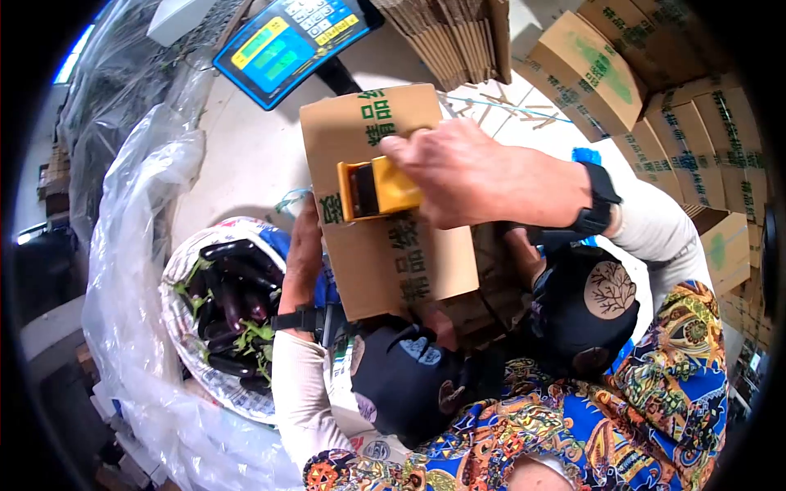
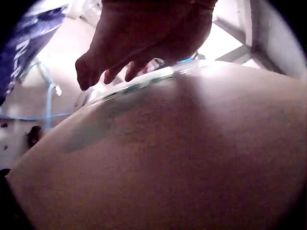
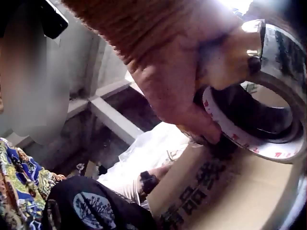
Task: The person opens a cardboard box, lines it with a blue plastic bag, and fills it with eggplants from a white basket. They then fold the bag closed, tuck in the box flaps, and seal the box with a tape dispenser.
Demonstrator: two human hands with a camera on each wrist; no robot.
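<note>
A cardboard box (image 1: 438, 266) with green printed characters lies in front of the person, above the knees. My right hand (image 1: 471, 168) grips a yellow tape dispenser (image 1: 399, 186) over the top of the box. In the right wrist view, the roll of tape (image 3: 283, 155) shows its ring side close above the cardboard. My left hand (image 1: 304, 250) lies along the left side of the box. The left wrist view has its fingers (image 2: 91, 62) extended beside the box wall (image 2: 158, 158), with a shiny strip of tape (image 2: 158, 76) along the edge.
A lined basket of eggplants (image 1: 237, 307) stands at the left, next to clear plastic sheeting (image 1: 123, 245). A blue scale display (image 1: 286, 49) is beyond the box. Flattened cartons (image 1: 450, 41) stand at the back, and printed boxes (image 1: 589, 78) are stacked at the right.
</note>
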